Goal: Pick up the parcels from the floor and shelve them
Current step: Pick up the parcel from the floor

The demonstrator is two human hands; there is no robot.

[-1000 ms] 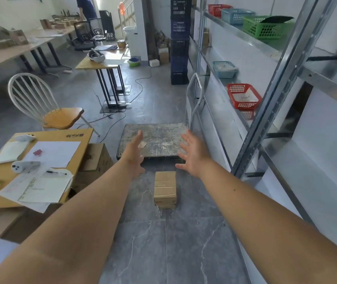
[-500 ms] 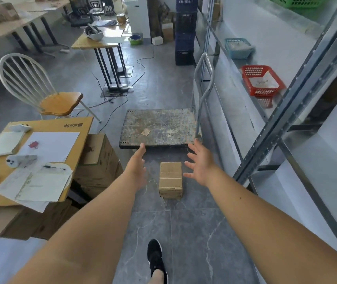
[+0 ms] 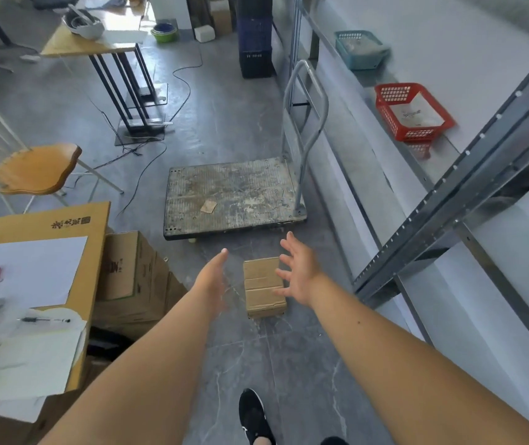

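Parcel (image 3: 263, 287) sits on the floor (image 3: 288, 364) between both hands, left hand (image 3: 212, 277) and right hand (image 3: 298, 273) spread wide, fingers (image 3: 284, 244) not touching it.

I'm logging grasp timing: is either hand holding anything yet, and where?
Nothing held. The left hand and right hand, both open, flank the small brown cardboard parcel on the floor.
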